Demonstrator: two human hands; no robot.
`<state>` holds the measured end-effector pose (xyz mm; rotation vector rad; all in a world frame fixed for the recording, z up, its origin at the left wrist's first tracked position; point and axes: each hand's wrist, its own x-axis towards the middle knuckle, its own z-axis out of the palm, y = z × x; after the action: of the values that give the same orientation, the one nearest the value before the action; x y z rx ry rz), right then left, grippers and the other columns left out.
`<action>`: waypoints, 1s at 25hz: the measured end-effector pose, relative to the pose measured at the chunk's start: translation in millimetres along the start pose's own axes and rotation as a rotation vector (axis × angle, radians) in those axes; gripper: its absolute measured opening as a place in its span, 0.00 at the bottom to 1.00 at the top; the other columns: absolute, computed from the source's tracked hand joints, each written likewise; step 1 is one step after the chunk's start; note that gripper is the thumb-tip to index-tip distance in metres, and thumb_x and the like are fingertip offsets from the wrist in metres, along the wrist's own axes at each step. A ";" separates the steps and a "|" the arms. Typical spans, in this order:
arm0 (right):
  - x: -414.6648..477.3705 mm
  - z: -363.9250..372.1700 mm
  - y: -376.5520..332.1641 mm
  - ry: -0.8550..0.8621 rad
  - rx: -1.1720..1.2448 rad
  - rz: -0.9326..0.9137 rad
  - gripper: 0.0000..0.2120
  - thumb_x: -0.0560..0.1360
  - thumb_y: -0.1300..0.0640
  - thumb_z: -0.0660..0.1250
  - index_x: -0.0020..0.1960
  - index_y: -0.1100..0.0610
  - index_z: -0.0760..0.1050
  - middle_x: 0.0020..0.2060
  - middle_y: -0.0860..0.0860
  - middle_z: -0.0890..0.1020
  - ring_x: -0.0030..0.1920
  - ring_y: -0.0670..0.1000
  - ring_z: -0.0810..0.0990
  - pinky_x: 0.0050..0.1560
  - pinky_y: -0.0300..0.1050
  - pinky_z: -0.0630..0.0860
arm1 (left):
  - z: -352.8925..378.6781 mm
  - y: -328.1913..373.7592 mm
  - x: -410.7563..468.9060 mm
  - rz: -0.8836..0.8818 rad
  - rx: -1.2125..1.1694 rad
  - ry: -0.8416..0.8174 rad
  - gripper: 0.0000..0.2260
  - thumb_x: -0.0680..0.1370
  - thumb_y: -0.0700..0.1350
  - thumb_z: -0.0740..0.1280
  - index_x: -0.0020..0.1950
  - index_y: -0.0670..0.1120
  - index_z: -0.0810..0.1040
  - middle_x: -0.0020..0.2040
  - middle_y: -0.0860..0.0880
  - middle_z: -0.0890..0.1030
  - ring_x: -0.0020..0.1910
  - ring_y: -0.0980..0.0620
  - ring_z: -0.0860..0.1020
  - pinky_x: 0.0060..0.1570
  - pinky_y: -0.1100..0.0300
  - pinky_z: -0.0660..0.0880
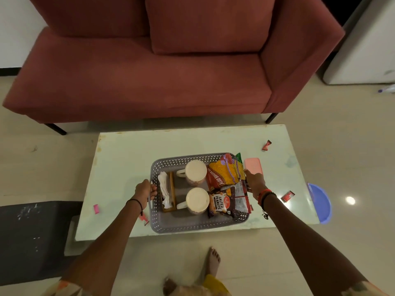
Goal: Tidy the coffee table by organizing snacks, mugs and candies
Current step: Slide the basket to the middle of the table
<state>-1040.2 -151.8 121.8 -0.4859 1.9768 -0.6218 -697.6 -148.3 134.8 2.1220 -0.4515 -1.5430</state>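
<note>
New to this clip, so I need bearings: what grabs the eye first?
The grey basket at the coffee table's middle, packed with two mugs and snack packets, with the left hand and right hand holding its sides. Behind looms a red sofa; loose candies dot the table.

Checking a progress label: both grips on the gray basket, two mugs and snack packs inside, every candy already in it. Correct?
Wrong on the candies. The head view shows a red candy, a second red candy and a pink candy loose on the table. The rest stands: left grip and right grip on the gray basket, two mugs and snack packs inside.
</note>
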 end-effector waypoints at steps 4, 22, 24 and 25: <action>40.7 -5.1 -3.7 0.007 0.016 0.020 0.16 0.78 0.49 0.61 0.49 0.64 0.70 0.54 0.64 0.80 0.53 0.60 0.80 0.61 0.62 0.75 | 35.8 12.7 28.2 -0.001 0.017 0.020 0.16 0.79 0.39 0.49 0.37 0.40 0.70 0.34 0.44 0.72 0.30 0.50 0.69 0.32 0.59 0.64; 186.4 62.9 -15.8 -0.023 0.042 0.076 0.17 0.74 0.52 0.65 0.51 0.66 0.78 0.44 0.58 0.80 0.43 0.54 0.77 0.49 0.49 0.76 | 81.6 37.3 174.1 -0.015 -0.074 0.044 0.20 0.80 0.42 0.49 0.63 0.32 0.72 0.42 0.43 0.77 0.34 0.51 0.73 0.38 0.60 0.71; 191.1 65.9 -17.0 -0.017 0.057 0.076 0.16 0.73 0.52 0.65 0.52 0.65 0.79 0.42 0.56 0.79 0.42 0.54 0.76 0.44 0.47 0.72 | 82.1 36.5 186.3 -0.015 -0.103 0.056 0.20 0.80 0.42 0.49 0.62 0.32 0.73 0.37 0.45 0.76 0.34 0.51 0.73 0.38 0.61 0.71; 192.5 66.8 -17.7 -0.017 0.064 0.076 0.15 0.73 0.53 0.65 0.51 0.64 0.79 0.42 0.56 0.79 0.42 0.53 0.76 0.44 0.46 0.71 | 82.6 35.9 189.5 -0.019 -0.116 0.061 0.20 0.79 0.42 0.49 0.62 0.32 0.73 0.37 0.46 0.76 0.34 0.51 0.73 0.38 0.61 0.71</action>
<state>-1065.9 -290.6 -26.1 -0.3742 1.9436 -0.6285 -716.6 -292.3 -16.7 2.0835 -0.3146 -1.4736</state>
